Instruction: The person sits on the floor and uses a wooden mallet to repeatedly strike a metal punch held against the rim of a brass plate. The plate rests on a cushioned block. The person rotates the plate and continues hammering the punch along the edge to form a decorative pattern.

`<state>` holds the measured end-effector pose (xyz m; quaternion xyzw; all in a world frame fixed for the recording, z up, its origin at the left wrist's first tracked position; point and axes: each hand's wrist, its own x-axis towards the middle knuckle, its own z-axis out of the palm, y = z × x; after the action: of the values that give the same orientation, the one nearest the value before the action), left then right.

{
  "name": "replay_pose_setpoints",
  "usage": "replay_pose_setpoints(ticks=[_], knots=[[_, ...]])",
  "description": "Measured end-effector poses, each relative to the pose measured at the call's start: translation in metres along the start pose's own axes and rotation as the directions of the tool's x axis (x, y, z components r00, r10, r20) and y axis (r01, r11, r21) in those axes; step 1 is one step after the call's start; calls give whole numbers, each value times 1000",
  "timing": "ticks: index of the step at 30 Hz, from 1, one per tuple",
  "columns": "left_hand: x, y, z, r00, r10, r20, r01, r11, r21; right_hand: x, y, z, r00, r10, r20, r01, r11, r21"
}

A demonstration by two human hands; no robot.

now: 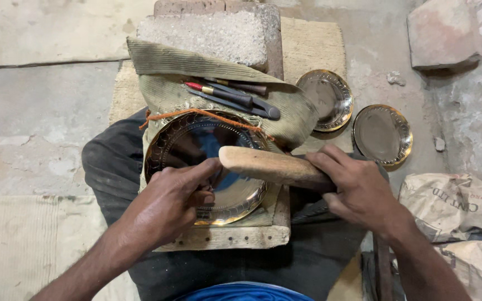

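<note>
3 brass plates point(218, 173) — 4 chisels point(232, 95) — 1 wooden mallet point(274, 167).

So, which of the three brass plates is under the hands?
The largest brass plate, lying on the wooden board under the left hand. The two smaller plates lie untouched on the floor at the right.

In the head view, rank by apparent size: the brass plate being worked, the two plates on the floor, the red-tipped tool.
1. Brass plate being worked, largest, though nearest the camera.
2. The two floor plates look alike; I won't rank them.
3. Red-tipped tool, smallest.
</note>
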<state>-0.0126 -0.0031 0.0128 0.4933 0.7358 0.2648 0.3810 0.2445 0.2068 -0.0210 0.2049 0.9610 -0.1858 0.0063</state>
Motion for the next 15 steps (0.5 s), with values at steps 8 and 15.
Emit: replay_pose_setpoints(ticks=[8, 15], knots=[[1, 0, -4, 1000, 24, -4, -24, 1000, -5, -5, 8, 13, 962, 273, -7, -252, 897, 363], [1, 3, -5, 999, 48, -5, -48, 999, -15, -4, -4, 12, 965, 44, -260, 74, 901, 427]])
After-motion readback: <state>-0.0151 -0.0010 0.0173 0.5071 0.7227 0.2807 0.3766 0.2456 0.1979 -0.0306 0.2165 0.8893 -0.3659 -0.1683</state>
